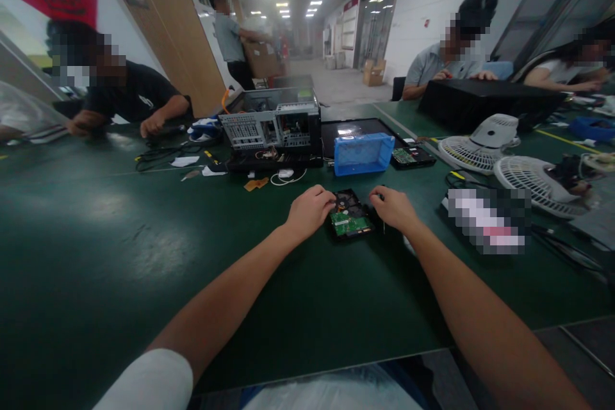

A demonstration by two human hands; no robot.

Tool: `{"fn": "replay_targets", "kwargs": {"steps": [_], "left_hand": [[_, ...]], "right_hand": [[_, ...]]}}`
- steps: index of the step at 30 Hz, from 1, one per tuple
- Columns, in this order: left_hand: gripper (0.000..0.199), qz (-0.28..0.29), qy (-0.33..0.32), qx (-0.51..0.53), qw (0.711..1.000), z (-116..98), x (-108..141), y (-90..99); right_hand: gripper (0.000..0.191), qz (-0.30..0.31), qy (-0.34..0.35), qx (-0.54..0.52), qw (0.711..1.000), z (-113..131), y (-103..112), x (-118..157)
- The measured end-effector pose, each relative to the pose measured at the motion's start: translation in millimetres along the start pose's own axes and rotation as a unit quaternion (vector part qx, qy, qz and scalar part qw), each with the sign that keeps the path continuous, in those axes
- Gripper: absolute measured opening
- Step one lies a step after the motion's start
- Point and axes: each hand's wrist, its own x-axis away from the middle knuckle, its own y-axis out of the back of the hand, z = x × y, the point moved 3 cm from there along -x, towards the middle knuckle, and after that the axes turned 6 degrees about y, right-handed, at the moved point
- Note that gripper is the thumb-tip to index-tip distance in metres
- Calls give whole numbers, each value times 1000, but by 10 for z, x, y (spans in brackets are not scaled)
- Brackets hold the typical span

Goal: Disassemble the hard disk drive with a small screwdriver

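A hard drive lies on the green table in front of me, its green circuit board facing up. At its left edge is my left hand, fingers curled and pinched against the drive's side. Just right of the drive, my right hand is closed around a thin screwdriver. The slim shaft points down beside the drive, and the fingers hide most of the handle.
Beyond the drive stand a blue plastic bin and an open computer case. Another drive with a green board lies behind the bin's right side. White fan parts are at right. Several people work around the table.
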Motion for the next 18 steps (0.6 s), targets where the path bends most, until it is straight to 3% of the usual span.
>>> {"fn": "replay_targets", "kwargs": {"steps": [5, 10, 14, 18], "left_hand": [[22, -29, 27, 22, 999, 43, 19, -41], [27, -1, 63, 32, 997, 51, 154, -118], [30, 13, 75, 39, 996, 50, 252, -112], [38, 30, 78, 48, 995, 28, 321, -77]], "right_hand": [[47, -111, -47, -100, 988, -39, 121, 2], [52, -176, -5, -133, 975, -4, 168, 19], [56, -202, 16, -129, 971, 149, 242, 102], [71, -190, 8, -174, 966, 302, 277, 182]]}}
